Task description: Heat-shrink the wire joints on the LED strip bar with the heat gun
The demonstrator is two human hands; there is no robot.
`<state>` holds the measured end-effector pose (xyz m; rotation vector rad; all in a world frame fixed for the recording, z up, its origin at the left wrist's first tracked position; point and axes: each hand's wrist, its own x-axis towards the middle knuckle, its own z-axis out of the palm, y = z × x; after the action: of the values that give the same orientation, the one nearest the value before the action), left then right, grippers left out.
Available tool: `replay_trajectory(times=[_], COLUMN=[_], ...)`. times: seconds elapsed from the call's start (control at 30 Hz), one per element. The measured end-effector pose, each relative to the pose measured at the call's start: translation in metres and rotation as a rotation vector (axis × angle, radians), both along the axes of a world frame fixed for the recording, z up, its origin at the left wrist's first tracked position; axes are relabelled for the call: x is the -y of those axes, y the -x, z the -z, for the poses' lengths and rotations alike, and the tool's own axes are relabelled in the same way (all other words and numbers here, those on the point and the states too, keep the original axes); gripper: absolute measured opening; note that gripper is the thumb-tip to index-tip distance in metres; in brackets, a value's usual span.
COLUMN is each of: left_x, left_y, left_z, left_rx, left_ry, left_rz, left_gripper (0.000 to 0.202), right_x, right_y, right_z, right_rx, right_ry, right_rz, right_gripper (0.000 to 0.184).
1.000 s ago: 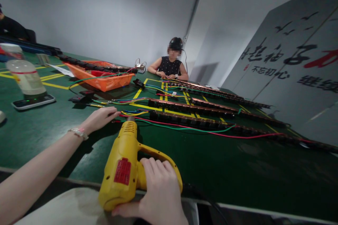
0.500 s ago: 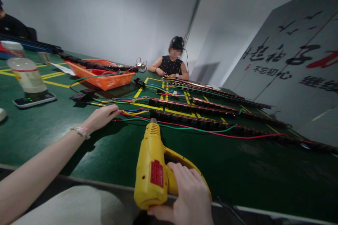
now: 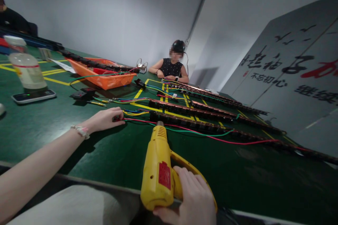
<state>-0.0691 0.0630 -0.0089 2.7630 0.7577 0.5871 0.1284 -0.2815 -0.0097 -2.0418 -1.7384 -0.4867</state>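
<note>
My right hand (image 3: 192, 200) is wrapped round the handle of a yellow heat gun (image 3: 160, 172) at the near edge of the green table (image 3: 237, 168). Its nozzle points away from me toward the near long black strip (image 3: 190, 122). My left hand (image 3: 104, 119) lies on the table to the left, fingers curled over the ends of the red and green wires (image 3: 137, 121) that run from that strip. A pale bracelet is on my left wrist.
More long black strips (image 3: 195, 107) with coloured wires lie across the table. An orange basket (image 3: 105, 77) stands at the back left, a plastic bottle (image 3: 27, 72) on a phone (image 3: 33, 95) at far left. A person (image 3: 171, 66) sits at the far end.
The heat gun has swung to the right in my right hand, its nozzle now close to the near strip's end. My left hand has stayed on the wire ends.
</note>
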Motion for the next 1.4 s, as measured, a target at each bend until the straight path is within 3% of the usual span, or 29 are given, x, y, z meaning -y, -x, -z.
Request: replay_trajectory(times=[0.2, 0.47, 0.63, 0.77, 0.97, 1.17, 1.27, 1.4], left_x=[-0.001, 0.001, 0.004, 0.006, 0.007, 0.006, 0.007, 0.007], left_y=[-0.001, -0.004, -0.006, -0.004, 0.0, 0.0, 0.0, -0.001], left_z=[0.0, 0.0, -0.002, -0.004, -0.009, -0.004, -0.002, -0.002], left_rx=[0.017, -0.015, -0.012, -0.005, 0.147, 0.027, 0.006, -0.029], left_ry=[0.014, -0.129, -0.307, -0.458, -0.565, -0.482, -0.415, -0.356], left_rz=[-0.005, 0.06, -0.107, -0.121, -0.18, -0.098, -0.079, -0.078], left_gripper=[0.031, 0.028, 0.029, 0.03, 0.031, 0.03, 0.031, 0.043], right_x=[0.002, 0.003, 0.003, 0.004, 0.005, 0.008, 0.001, -0.018], right_y=[-0.002, -0.008, -0.004, 0.001, -0.003, -0.008, 0.001, 0.028], right_z=[0.002, 0.005, 0.017, 0.027, 0.029, 0.033, 0.036, 0.029], right_rx=[0.011, 0.118, 0.085, 0.078, 0.086, 0.071, 0.026, -0.091], right_ry=[0.027, -0.011, -0.102, -0.169, -0.113, -0.078, -0.117, -0.263], right_rz=[-0.005, -0.037, -0.012, -0.053, -0.101, -0.123, -0.099, -0.018], right_gripper=[0.088, 0.087, 0.095, 0.098, 0.057, 0.044, 0.053, 0.082])
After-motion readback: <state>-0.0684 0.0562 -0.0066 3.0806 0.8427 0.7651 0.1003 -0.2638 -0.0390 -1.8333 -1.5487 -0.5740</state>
